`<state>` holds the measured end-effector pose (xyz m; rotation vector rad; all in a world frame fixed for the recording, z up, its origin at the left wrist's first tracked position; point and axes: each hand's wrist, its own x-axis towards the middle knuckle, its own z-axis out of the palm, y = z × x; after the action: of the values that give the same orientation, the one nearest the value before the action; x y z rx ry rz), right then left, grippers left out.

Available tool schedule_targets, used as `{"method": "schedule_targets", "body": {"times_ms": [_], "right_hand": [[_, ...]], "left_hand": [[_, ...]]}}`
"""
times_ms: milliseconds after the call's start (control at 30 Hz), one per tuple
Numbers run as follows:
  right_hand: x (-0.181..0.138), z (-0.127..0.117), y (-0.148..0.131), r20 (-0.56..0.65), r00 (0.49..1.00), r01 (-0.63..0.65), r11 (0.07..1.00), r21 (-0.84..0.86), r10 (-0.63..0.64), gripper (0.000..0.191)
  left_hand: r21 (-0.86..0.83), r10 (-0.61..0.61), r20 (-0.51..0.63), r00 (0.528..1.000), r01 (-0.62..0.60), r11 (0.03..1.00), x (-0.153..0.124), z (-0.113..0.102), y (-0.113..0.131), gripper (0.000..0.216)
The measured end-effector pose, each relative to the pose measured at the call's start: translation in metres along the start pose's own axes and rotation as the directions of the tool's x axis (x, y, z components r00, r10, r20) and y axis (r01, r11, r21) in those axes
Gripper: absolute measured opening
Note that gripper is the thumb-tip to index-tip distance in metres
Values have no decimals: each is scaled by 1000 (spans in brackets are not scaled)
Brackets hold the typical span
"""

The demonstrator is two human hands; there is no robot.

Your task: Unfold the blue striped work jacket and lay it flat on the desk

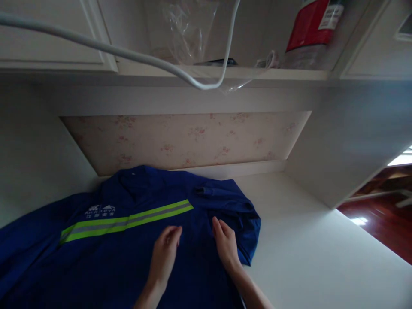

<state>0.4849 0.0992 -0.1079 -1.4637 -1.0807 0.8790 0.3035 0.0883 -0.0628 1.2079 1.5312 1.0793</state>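
Note:
A dark blue work jacket [106,262] lies spread on the white desktop, front side up, its collar toward the wall. Across its chest runs a yellow-green reflective stripe with a grey centre, and white lettering sits above the stripe. The sleeve on the right [225,193] is folded in over the body; the other one stretches out to the left. My left hand [165,251] is over the middle of the jacket, fingers curled and thumb against them, with no cloth visible in it. My right hand [227,244] is closed beside the folded sleeve; whether its fingertips pinch cloth is hidden.
Overhead, an open shelf [257,74] holds a clear plastic bag [189,30] and a container with a red label [307,25]. A white cable [128,53] hangs in front of the shelf. Side panels enclose the desktop [309,253]. Reddish floor [376,223] shows at right.

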Motion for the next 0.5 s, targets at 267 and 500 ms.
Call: {"method": "schedule_targets", "body": {"times_ms": [267, 500], "right_hand": [[2, 7, 20, 155, 966, 235, 954, -185, -207, 49], [11, 8, 27, 219, 920, 377, 887, -268, -325, 46]], "left_hand": [[47, 51, 141, 989, -58, 997, 30, 53, -25, 49], [127, 35, 276, 961, -72, 989, 31, 56, -31, 45]]}}
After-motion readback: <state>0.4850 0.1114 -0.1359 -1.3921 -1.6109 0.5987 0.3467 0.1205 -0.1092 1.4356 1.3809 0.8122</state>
